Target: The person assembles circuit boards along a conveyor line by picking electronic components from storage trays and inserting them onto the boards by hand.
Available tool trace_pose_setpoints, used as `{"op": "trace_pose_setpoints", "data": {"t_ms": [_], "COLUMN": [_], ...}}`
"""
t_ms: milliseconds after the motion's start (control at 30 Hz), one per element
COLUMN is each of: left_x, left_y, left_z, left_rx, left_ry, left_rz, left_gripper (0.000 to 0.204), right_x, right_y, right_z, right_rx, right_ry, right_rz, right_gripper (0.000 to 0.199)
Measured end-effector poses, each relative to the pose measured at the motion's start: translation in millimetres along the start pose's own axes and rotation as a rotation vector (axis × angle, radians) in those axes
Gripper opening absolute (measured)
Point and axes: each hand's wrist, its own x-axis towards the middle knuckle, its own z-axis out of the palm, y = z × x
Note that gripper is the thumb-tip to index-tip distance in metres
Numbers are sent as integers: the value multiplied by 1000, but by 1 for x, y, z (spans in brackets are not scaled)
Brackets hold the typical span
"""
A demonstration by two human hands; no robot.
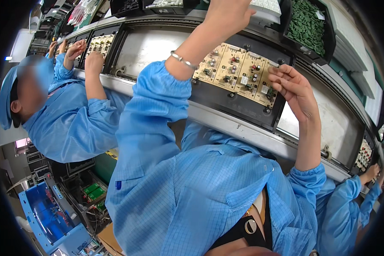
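A panel of tan circuit boards [232, 70], fitted with capacitors and other small parts, lies in a black carrier tray [217, 94] on the conveyor in front of me. My left hand [228, 17] reaches across the conveyor toward its far side; the upper picture edge cuts it off and its fingers are mostly hidden. A metal bangle [183, 61] circles the left wrist. Over the panel's right end, the thumb and fingers of my right hand [295, 89] are drawn together in a pinch. Whatever is between those fingertips is too small to make out.
A black bin of green parts [307, 27] stands beyond the conveyor at the right, near stacked white trays [354, 42]. The conveyor rail [226, 121] runs before me. A co-worker [72, 111] sits at left; another's hands [371, 173] show at right. A blue machine [51, 217] stands lower left.
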Motion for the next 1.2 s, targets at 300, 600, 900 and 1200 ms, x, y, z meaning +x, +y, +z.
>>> {"op": "trace_pose_setpoints", "data": {"t_ms": [300,600,900,1200], "left_x": [14,-10,-86,-120], "left_y": [-37,-26,-3,11], "left_z": [27,-8,-52,-61], "left_rx": [85,-133,-214,-237], "left_ry": [-75,97,-133,-208], "left_rz": [-73,39,-190,-271], "left_gripper": [15,10,21,20], "right_x": [1,1,-8,-4], "right_y": [-4,16,27,38], "right_z": [19,24,64,70], "right_rx": [-56,-695,-1333,-1526], "right_ry": [82,105,258,210], "right_rz": [-7,-117,-396,-599], "right_gripper": [38,19,20,11]}}
